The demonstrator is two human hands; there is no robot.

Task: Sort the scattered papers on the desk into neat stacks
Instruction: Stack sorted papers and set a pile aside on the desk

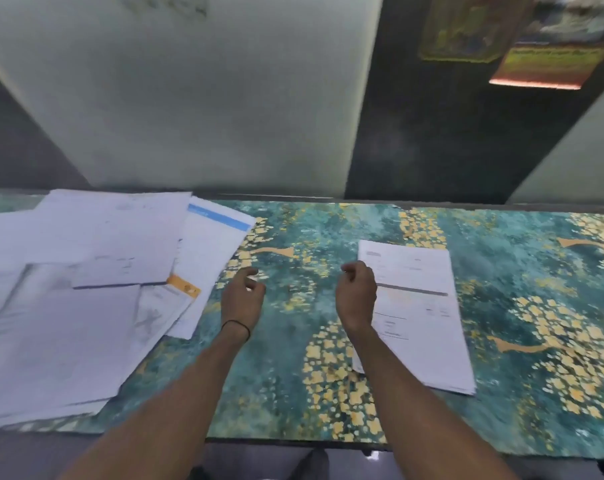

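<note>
Patterned desk: beside the stack, left hand and right hand hang loosely curled, empty; a careless brush could skew it.

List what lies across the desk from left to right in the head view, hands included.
Scattered heap of white papers → left hand → right hand → neat stack of white printed sheets → bare teal-and-gold patterned desk cover.

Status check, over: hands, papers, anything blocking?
Left hand and right hand loosely curled, holding nothing. One neat stack at the right hand; scattered papers unsorted at left. Nothing between hands and papers.
</note>
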